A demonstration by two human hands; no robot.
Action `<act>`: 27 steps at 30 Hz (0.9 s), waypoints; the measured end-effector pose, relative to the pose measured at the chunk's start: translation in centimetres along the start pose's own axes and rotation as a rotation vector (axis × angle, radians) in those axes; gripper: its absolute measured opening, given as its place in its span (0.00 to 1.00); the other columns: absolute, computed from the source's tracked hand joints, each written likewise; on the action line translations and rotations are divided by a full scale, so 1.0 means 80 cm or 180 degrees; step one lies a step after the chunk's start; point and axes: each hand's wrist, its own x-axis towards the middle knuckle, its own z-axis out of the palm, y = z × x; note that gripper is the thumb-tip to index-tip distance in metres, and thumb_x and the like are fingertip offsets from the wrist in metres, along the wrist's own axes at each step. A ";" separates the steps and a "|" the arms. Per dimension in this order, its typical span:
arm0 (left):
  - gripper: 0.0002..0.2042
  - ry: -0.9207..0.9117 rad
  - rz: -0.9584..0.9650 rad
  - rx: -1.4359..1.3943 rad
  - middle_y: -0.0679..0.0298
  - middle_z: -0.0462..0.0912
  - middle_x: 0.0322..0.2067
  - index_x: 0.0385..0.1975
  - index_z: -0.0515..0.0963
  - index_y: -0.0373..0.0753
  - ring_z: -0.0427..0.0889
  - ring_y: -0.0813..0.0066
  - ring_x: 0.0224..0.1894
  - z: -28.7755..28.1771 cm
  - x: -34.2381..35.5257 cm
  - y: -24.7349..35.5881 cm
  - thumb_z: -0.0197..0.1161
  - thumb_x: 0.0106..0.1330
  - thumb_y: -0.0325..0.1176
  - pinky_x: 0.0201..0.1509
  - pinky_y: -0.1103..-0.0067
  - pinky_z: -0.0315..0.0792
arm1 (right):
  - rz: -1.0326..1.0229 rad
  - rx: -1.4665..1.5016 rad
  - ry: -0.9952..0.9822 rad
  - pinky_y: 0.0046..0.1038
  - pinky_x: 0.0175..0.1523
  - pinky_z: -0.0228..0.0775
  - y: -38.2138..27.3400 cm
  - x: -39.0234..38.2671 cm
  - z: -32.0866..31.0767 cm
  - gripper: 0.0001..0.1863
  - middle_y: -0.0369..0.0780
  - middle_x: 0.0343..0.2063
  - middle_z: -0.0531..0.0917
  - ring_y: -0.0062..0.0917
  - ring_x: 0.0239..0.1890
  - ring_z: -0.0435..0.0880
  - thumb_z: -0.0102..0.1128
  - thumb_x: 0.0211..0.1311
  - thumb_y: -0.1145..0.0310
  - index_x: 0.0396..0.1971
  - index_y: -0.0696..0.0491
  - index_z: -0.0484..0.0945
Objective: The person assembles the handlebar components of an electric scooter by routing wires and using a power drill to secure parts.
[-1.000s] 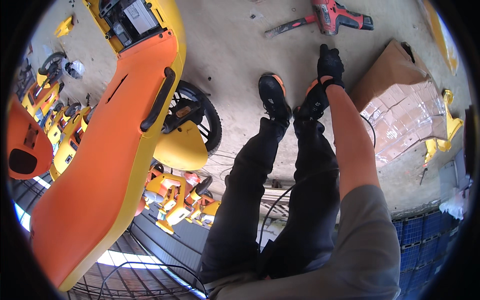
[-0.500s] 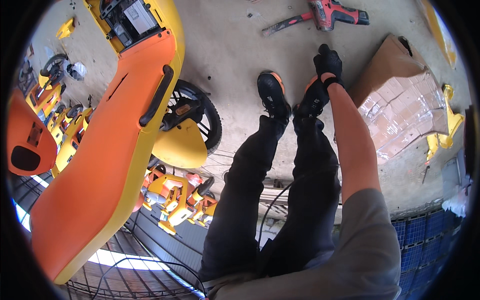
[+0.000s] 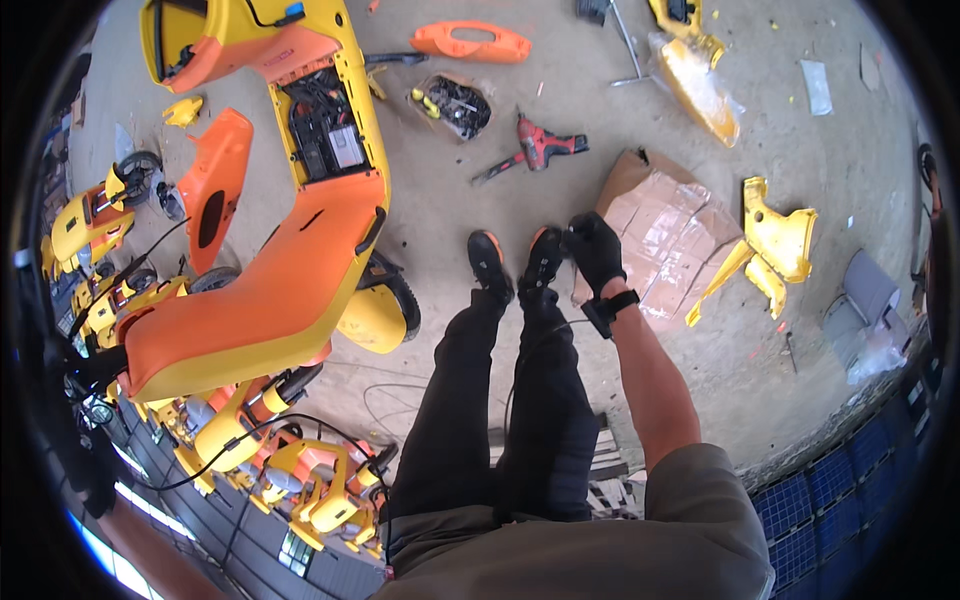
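- Fingers of the right hand (image 3: 594,252) sit inside a black fabric glove with a strap at the wrist; they curl downward in a loose bunch and grip nothing that can be seen, hanging just beside the right shoe (image 3: 543,262).
- Left hand is out of view, so the state of its fingers cannot be told.
- Both shoes are black with orange heels; the left shoe (image 3: 489,262) stands a little apart from the right one on the dusty, gritty concrete floor (image 3: 440,215).
- Trousers (image 3: 500,400) are dark and matt, and a thin black cable (image 3: 520,370) runs down along them.
- Just beside the gloved hand lies a flattened brown cardboard box (image 3: 655,235), creased and crossed with shiny clear tape.
- Beyond the shoes lies a red and black power drill (image 3: 535,150) on the floor.
- To the left stands a scooter body (image 3: 290,270) of smooth orange and yellow plastic, its top open on dark wiring.
- Yellow plastic panels (image 3: 775,240), angular and glossy, rest touching the far edge of the cardboard.
- An open box of small dark parts (image 3: 455,103) sits near an orange panel (image 3: 470,42) further off.
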 end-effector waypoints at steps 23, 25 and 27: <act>0.35 0.0751 0.0501 -0.0270 0.52 0.76 0.45 0.55 0.69 0.34 0.75 0.53 0.47 0.069 -0.008 0.068 0.72 0.45 0.40 0.51 0.65 0.71 | -0.1271 0.0406 -0.1096 0.25 0.32 0.78 -0.552 -0.066 -0.077 0.08 0.36 0.24 0.78 0.22 0.25 0.81 0.58 0.57 0.81 0.35 0.55 0.72; 0.33 0.0844 0.0472 -0.0253 0.54 0.75 0.44 0.54 0.70 0.35 0.76 0.55 0.46 0.072 -0.007 0.067 0.71 0.46 0.40 0.50 0.65 0.71 | -0.1267 0.0484 -0.1293 0.23 0.30 0.75 -0.599 -0.064 -0.072 0.06 0.36 0.24 0.78 0.21 0.25 0.80 0.57 0.58 0.79 0.34 0.54 0.72; 0.33 0.0933 0.0532 -0.0245 0.55 0.76 0.44 0.54 0.70 0.36 0.76 0.56 0.47 0.080 -0.005 0.066 0.70 0.46 0.41 0.50 0.66 0.71 | -0.1160 0.0551 -0.1533 0.22 0.32 0.73 -0.630 -0.046 -0.069 0.06 0.36 0.25 0.77 0.20 0.26 0.80 0.57 0.59 0.79 0.33 0.53 0.71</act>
